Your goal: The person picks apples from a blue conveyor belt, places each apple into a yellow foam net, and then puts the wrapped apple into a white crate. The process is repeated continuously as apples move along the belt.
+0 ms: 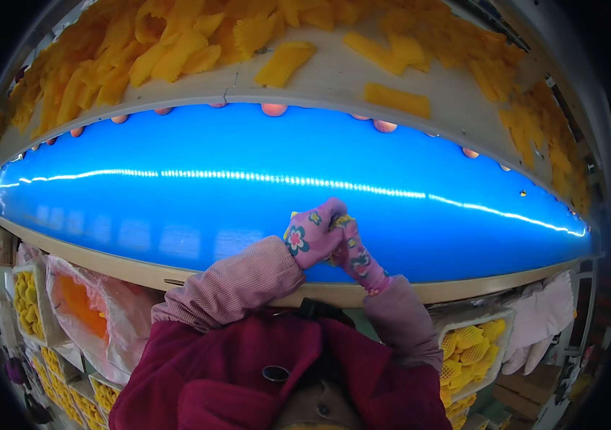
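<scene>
My left hand (312,234) and my right hand (359,258), in pink flower-patterned gloves, meet over the near side of a smooth blue conveyor belt (187,145). Both are closed around a yellow foam net sleeve (344,220), and only bits of it show between and beside the fingers. Whether a fruit sits inside it is hidden by the gloves. Checked sleeves cover both forearms, which reach over the pale wooden front rail (332,295).
Yellow foam net sleeves (176,48) lie heaped on a pale shelf (327,75) beyond the belt. Peaches (274,109) line the belt's far edge. Below the rail stand a crate of net-wrapped fruit (472,349) at right, a plastic-lined container (117,317) and more crates (28,301) at left.
</scene>
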Demonstrator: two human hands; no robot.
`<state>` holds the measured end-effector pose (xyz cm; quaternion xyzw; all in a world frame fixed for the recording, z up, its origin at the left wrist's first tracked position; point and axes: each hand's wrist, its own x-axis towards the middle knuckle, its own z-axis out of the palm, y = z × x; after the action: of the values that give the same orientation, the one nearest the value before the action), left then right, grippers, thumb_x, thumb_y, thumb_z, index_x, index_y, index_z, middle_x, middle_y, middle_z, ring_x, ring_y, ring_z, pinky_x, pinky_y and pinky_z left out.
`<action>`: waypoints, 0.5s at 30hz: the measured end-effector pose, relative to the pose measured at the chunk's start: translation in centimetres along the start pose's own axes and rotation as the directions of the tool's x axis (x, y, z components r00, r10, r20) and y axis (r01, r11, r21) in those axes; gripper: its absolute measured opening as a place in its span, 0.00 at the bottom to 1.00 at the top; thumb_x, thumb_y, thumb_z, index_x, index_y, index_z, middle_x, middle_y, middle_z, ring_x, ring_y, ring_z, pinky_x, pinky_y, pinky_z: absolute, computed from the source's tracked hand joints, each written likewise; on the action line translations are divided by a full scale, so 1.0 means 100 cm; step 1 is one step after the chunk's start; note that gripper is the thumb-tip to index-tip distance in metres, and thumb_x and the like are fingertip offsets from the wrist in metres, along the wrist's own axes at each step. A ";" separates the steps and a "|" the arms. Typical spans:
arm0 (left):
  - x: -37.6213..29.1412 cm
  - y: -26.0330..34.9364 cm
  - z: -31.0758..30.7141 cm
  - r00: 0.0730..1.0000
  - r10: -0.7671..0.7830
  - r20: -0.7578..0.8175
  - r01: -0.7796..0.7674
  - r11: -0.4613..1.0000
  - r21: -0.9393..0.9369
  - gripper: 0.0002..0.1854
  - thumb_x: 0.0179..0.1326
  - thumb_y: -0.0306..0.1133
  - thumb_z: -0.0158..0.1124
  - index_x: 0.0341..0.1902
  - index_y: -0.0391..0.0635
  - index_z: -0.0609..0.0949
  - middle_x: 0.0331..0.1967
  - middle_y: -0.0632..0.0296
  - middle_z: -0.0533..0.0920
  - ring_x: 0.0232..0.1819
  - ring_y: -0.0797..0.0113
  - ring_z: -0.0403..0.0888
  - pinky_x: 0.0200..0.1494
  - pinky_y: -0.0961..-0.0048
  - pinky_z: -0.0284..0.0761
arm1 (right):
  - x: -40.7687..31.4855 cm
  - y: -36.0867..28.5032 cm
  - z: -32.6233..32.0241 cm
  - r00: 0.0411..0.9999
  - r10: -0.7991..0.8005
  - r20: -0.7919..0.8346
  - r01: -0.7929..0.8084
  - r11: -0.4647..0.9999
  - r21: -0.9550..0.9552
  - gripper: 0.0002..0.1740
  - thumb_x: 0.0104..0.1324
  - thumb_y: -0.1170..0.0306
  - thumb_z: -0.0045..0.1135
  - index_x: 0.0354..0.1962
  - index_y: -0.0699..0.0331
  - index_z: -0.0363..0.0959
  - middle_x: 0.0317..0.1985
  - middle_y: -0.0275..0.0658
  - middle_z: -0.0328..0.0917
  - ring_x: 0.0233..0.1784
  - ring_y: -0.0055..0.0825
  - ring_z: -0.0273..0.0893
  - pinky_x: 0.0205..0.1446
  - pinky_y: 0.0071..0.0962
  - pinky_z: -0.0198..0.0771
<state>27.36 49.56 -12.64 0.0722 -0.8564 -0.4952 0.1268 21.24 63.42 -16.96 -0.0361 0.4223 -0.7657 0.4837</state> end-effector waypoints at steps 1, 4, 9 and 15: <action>0.002 0.000 -0.002 1.000 0.000 0.027 0.000 1.000 -0.027 0.16 0.57 0.32 0.66 0.48 0.46 0.73 0.32 0.55 0.82 0.30 0.62 0.82 0.33 0.68 0.76 | 0.002 -0.004 0.000 0.995 0.083 0.051 -0.083 0.997 -0.002 0.32 0.73 0.45 0.37 0.59 0.64 0.64 0.52 0.36 0.70 0.51 0.25 0.71 0.58 0.25 0.68; 0.001 -0.002 -0.002 0.990 -0.119 0.081 0.135 0.963 -0.233 0.13 0.60 0.28 0.62 0.48 0.46 0.74 0.31 0.61 0.81 0.27 0.73 0.77 0.33 0.74 0.75 | 0.042 -0.050 0.000 0.980 -0.194 0.046 0.199 0.947 -0.251 0.37 0.69 0.42 0.44 0.59 0.66 0.64 0.50 0.38 0.72 0.50 0.25 0.72 0.56 0.25 0.68; 0.004 -0.026 -0.009 0.991 -0.134 -0.022 0.115 0.916 -0.385 0.12 0.62 0.29 0.59 0.49 0.48 0.74 0.35 0.60 0.82 0.34 0.71 0.81 0.38 0.72 0.75 | 0.172 -0.087 0.042 0.875 -0.453 -0.174 -0.242 -0.098 -0.965 0.44 0.59 0.38 0.54 0.58 0.66 0.66 0.56 0.46 0.72 0.56 0.41 0.73 0.61 0.37 0.64; 0.009 -0.060 -0.029 0.965 -0.257 -0.044 0.180 0.780 -0.599 0.07 0.67 0.24 0.52 0.47 0.41 0.74 0.37 0.61 0.80 0.34 0.77 0.76 0.38 0.79 0.75 | 0.237 -0.098 0.037 0.978 -0.182 -0.102 -0.177 -0.460 -0.870 0.40 0.57 0.42 0.57 0.56 0.65 0.69 0.56 0.46 0.73 0.58 0.43 0.72 0.63 0.40 0.62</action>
<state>27.35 43.96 -16.37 0.1588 -0.6362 -0.7425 0.1372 3.46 44.64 -16.30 -0.3523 0.9199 -0.0339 0.1689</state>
